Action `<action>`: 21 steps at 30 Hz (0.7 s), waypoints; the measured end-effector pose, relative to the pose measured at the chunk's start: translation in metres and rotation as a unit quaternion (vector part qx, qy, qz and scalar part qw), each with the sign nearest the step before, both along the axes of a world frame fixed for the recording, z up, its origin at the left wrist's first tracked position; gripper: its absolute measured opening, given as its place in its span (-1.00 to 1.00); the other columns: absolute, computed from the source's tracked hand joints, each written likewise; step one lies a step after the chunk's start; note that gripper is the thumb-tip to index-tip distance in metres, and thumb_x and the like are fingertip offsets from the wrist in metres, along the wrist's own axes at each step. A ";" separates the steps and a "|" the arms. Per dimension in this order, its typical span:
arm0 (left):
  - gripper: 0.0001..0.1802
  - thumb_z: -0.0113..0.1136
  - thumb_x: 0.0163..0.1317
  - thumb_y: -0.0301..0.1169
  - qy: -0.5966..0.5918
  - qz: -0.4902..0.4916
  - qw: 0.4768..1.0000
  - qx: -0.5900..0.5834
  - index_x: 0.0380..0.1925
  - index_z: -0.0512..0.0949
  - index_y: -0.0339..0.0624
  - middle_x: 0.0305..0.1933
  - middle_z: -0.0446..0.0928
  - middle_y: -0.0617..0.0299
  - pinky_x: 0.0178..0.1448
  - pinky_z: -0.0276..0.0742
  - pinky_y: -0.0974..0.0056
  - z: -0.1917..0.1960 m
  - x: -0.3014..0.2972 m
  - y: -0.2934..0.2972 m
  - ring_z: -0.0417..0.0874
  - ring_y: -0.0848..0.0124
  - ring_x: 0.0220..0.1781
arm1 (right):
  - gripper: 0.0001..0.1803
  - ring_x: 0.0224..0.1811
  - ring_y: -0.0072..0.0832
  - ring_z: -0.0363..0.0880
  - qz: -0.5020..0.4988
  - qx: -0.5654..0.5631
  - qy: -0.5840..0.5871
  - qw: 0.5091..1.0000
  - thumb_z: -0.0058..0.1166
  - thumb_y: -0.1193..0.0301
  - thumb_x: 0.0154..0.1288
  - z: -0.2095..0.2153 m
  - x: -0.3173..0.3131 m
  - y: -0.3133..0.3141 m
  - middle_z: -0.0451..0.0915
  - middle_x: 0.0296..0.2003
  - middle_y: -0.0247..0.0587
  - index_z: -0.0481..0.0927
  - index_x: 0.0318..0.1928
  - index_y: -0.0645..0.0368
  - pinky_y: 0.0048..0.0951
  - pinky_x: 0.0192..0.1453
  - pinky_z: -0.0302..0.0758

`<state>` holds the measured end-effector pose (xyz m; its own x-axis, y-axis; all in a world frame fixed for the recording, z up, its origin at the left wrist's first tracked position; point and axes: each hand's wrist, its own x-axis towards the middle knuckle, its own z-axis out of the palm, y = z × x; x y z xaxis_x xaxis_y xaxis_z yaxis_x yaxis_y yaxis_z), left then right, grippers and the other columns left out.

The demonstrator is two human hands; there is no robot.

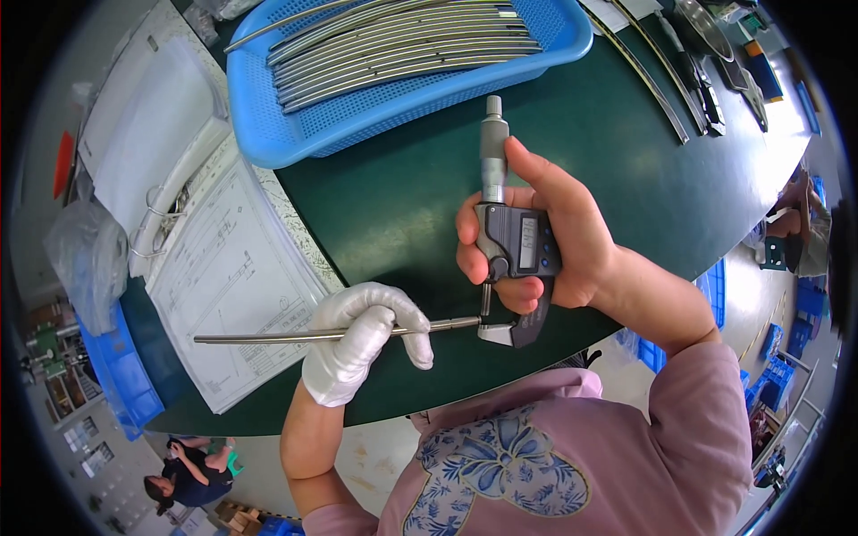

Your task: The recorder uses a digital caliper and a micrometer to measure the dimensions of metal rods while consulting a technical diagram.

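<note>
My left hand (350, 344), in a white glove, is closed round a thin metal rod (268, 339) that lies crosswise in front of me. Bare and wrapped round its frame, my right hand (559, 232) grips a digital micrometer (494, 161) with a grey thimble and a small display. The thimble points away from me, and my right thumb rests along it. At the near end of the micrometer, the rod's right tip sits between the spindle and the anvil. Whether both faces touch the rod I cannot tell.
A blue perforated basket (259, 125) with several metal rods stands at the far side of the green table (393, 223). An open ring binder with drawings (237, 295) lies at left. Long metal strips (648, 79) and tools (710, 98) lie far right. Another person (192, 473) sits beyond, lower left.
</note>
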<state>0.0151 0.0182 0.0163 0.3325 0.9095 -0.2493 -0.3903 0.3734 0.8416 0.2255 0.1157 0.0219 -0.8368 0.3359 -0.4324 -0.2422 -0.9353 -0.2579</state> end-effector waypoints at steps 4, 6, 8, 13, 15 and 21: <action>-0.72 -0.07 0.24 -0.36 0.004 -0.006 1.000 0.010 -0.41 0.46 -0.43 -0.52 0.51 0.02 -0.36 0.52 0.28 -0.001 0.000 0.000 0.57 0.31 -0.49 | -0.23 -0.83 -0.48 0.30 0.003 0.008 -0.002 1.000 -0.53 -0.23 0.21 -0.001 0.000 0.000 0.54 -0.51 -0.04 0.44 -0.34 0.28 -0.56 -0.74 0.28; -0.73 -0.07 0.24 -0.37 0.004 -0.008 1.000 0.013 -0.41 0.46 -0.43 -0.52 0.51 0.02 -0.35 0.52 0.28 -0.001 0.000 0.000 0.57 0.31 -0.49 | -0.24 -0.83 -0.48 0.30 0.002 0.014 0.014 1.000 -0.55 -0.21 0.23 -0.001 0.000 -0.001 0.54 -0.51 -0.04 0.44 -0.33 0.29 -0.56 -0.74 0.28; -0.73 -0.07 0.24 -0.37 0.005 -0.010 1.000 0.017 -0.41 0.46 -0.43 -0.52 0.51 0.02 -0.35 0.52 0.28 -0.002 0.000 0.000 0.57 0.31 -0.49 | -0.25 -0.83 -0.49 0.30 0.007 0.040 0.008 0.999 -0.60 -0.17 0.25 0.000 0.000 -0.001 0.54 -0.51 -0.04 0.43 -0.30 0.30 -0.56 -0.73 0.29; -0.74 -0.08 0.23 -0.40 0.003 -0.008 1.000 0.004 -0.41 0.46 -0.43 -0.51 0.51 0.02 -0.34 0.52 0.27 -0.001 -0.001 -0.001 0.57 0.32 -0.49 | -0.25 -0.82 -0.49 0.30 0.012 0.028 -0.004 1.000 -0.58 -0.17 0.24 -0.002 -0.001 -0.001 0.54 -0.51 -0.03 0.43 -0.32 0.31 -0.57 -0.72 0.30; -0.75 -0.09 0.23 -0.41 0.013 -0.017 1.000 0.004 -0.41 0.46 -0.44 -0.51 0.52 0.02 -0.33 0.52 0.28 -0.001 0.000 0.000 0.57 0.32 -0.49 | -0.25 -0.82 -0.49 0.30 0.014 0.030 -0.010 0.999 -0.57 -0.18 0.24 -0.002 -0.001 -0.001 0.54 -0.51 -0.03 0.43 -0.32 0.31 -0.58 -0.71 0.31; -0.77 -0.12 0.21 -0.45 0.024 -0.032 0.999 -0.020 -0.40 0.46 -0.44 -0.51 0.53 0.02 -0.30 0.52 0.28 0.003 0.002 0.001 0.57 0.32 -0.48 | -0.25 -0.82 -0.47 0.31 0.036 0.039 -0.007 0.999 -0.55 -0.18 0.22 -0.003 -0.003 -0.001 0.55 -0.51 -0.04 0.44 -0.32 0.31 -0.56 -0.71 0.29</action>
